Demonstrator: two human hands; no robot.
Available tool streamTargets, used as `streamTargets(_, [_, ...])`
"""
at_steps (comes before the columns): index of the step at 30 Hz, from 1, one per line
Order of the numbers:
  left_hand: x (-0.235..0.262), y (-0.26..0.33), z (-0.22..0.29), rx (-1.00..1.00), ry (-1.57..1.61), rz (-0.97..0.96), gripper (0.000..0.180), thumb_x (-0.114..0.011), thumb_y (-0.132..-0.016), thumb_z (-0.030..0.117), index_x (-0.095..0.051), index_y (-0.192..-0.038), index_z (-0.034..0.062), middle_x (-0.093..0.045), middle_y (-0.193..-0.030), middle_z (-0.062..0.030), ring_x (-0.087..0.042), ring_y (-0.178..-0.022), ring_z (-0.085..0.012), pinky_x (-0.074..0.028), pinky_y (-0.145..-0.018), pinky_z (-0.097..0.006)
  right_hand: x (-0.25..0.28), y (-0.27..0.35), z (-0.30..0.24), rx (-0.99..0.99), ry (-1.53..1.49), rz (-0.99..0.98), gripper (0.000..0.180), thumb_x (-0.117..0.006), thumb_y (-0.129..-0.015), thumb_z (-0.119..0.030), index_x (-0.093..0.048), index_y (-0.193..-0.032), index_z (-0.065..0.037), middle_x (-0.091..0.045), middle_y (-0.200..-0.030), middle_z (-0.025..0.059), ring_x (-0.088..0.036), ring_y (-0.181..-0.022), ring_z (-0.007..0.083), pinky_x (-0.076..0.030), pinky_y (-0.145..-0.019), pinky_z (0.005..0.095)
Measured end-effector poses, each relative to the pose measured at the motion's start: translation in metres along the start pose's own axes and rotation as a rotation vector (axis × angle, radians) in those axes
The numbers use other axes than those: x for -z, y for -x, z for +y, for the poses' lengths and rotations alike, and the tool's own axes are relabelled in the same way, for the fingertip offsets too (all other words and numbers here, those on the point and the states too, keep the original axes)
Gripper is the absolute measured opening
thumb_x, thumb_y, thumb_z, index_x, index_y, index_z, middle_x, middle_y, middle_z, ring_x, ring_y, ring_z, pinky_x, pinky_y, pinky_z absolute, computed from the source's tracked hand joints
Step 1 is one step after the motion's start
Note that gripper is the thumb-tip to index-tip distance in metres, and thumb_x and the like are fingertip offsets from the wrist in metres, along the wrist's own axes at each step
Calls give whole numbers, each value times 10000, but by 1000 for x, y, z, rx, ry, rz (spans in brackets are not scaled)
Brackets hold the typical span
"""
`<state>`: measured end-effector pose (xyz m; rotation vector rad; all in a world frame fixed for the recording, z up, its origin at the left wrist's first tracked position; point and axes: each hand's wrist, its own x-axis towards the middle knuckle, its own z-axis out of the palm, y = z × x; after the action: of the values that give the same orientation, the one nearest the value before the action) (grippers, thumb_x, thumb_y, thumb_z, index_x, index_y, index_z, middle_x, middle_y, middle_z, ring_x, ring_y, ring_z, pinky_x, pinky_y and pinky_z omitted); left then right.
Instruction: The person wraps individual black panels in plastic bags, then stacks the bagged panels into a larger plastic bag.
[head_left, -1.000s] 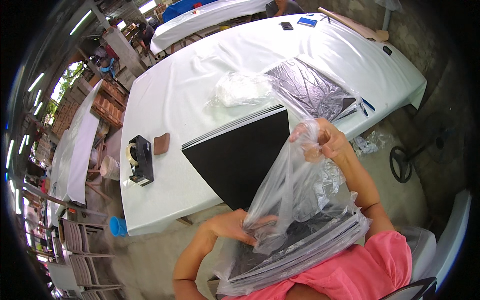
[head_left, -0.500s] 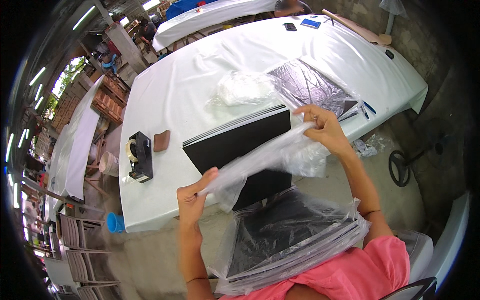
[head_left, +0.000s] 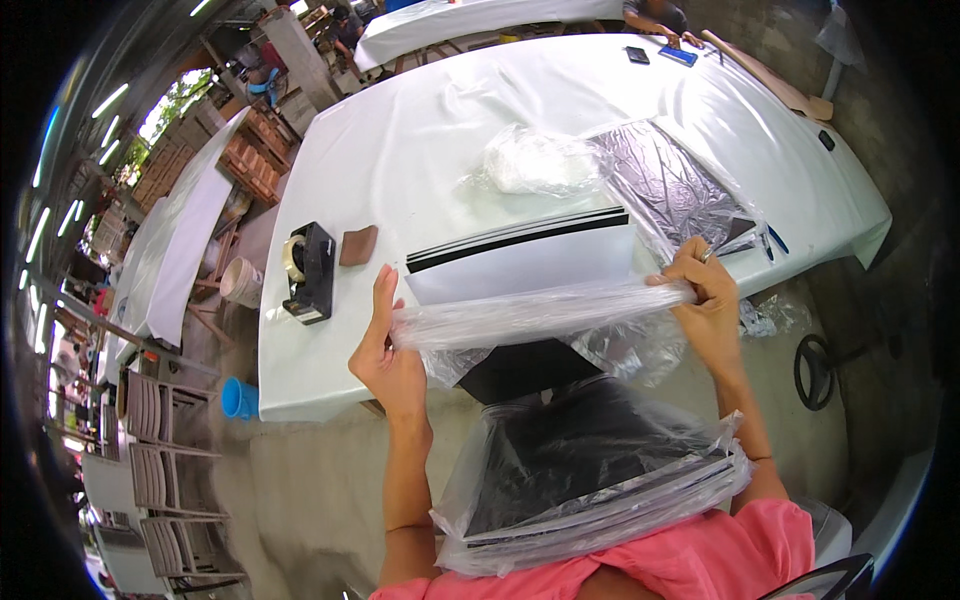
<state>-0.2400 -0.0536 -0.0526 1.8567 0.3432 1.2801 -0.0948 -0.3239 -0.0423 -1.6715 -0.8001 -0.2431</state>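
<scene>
My left hand (head_left: 390, 345) is closed round one end of a clear plastic bag (head_left: 545, 312), its thumb and fingers pointing up. My right hand (head_left: 708, 290) pinches the other end, so the bag's gathered band stretches nearly level between them. Just beyond the band stand several thin black and white panels (head_left: 530, 262) at the table edge, the nearest showing a white face. Below the band a black panel (head_left: 530, 368) shows; I cannot tell whether it is inside the bag. Plastic-wrapped black panels (head_left: 600, 450) lie across my lap.
On the white-covered table (head_left: 400, 140) are a tape dispenser (head_left: 312, 270), a brown block (head_left: 358, 245), crumpled clear plastic (head_left: 545, 160), a plastic-wrapped dark panel (head_left: 675, 175) and blue pens (head_left: 775, 242). A person (head_left: 655, 18) is at the far edge. A blue bucket (head_left: 240, 398) stands on the floor.
The bag has gone from slanting to nearly level between my hands, my left hand rising and my right lowering. A white face shows where the black one was. The view has shifted.
</scene>
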Motion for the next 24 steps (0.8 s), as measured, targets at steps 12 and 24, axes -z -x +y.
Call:
streamTargets(12, [50,-19,-41,843,427,-978,413,-535,-789,-4,-543,-1199,-46,-576,-1183,-118,-566,-1026,-173,-428,-898,-311,18,-22,19,-705,-428,-542,205,-700,-727,-56,-642,-901,34,-640,-797,51,-577,-695,83,-436,-638,202])
streamTargets(24, [34,68,-125,989,1223,-848,388,-552,-879,154,-508,-1226,-13,-544,-1230,-144,-522,-1132,-261,-406,-967,-399,3,-10,60,-909,-780,-432,296,-583,-807,-30,-535,-1090,41,-634,-966,123,-634,-839,167,-513,-749,256])
